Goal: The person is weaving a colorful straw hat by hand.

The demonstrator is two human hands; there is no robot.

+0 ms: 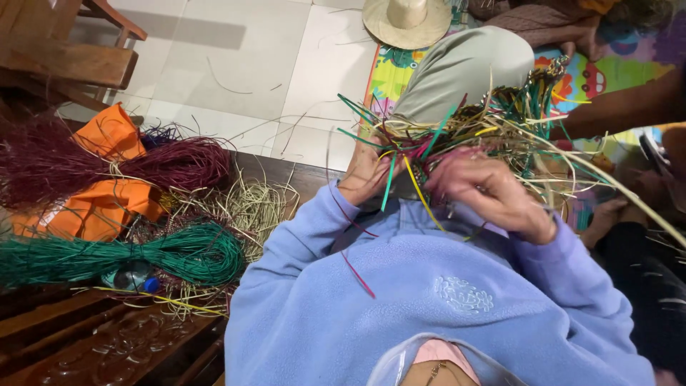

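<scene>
I look down over my light blue fleece sleeves at a half-woven piece of coloured straw strands [493,118], green, yellow, pink and natural, resting on my knee. My left hand [364,175] grips the near left edge of the weave, fingers closed on strands. My right hand [493,189] pinches strands at the near middle, a yellow strand [421,193] trailing down between both hands. Loose ends fan out to the right and left.
A green straw bundle [143,257], a maroon bundle [93,164] and pale loose straw [250,207] lie on a dark wooden bench at left, with orange cloth [107,171]. A straw hat [407,20] sits on the colourful mat. Another person's arm [622,107] is at right.
</scene>
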